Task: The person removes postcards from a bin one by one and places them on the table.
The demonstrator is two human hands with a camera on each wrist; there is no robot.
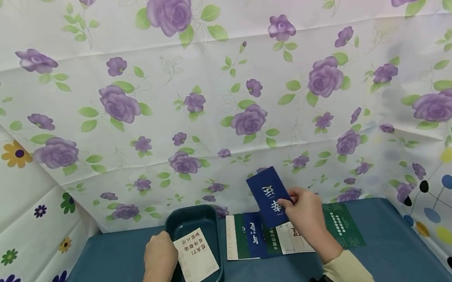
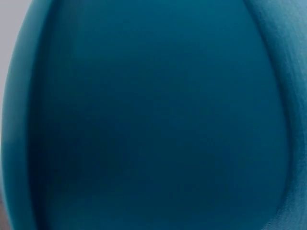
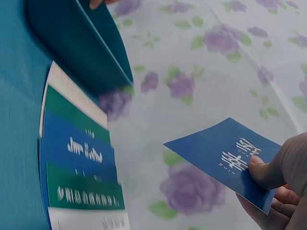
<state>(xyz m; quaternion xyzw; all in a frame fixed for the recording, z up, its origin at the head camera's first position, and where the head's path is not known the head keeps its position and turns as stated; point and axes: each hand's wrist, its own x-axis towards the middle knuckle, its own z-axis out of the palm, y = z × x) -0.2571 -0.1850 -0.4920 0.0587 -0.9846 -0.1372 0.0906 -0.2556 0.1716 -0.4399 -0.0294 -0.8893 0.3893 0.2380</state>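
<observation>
My right hand (image 1: 306,210) pinches a dark blue card (image 1: 265,191) with white characters, held up above a row of overlapping cards. In the right wrist view the thumb (image 3: 268,170) lies across the face of that blue card (image 3: 220,153). At the left, my left hand (image 1: 160,258) grips the left rim of a dark teal tray (image 1: 190,213). A cream card (image 1: 197,257) with dark writing lies tilted inside the tray. The left wrist view is filled by the tray's wall (image 2: 158,110), and the left fingers do not show there.
Right of the tray, overlapping cards lie in a row on the blue-green tabletop (image 1: 111,270): a cream card (image 1: 231,240), blue card (image 1: 255,238), white card (image 1: 296,238) and green card (image 1: 344,225) among them. A flowered sheet (image 1: 221,91) hangs behind.
</observation>
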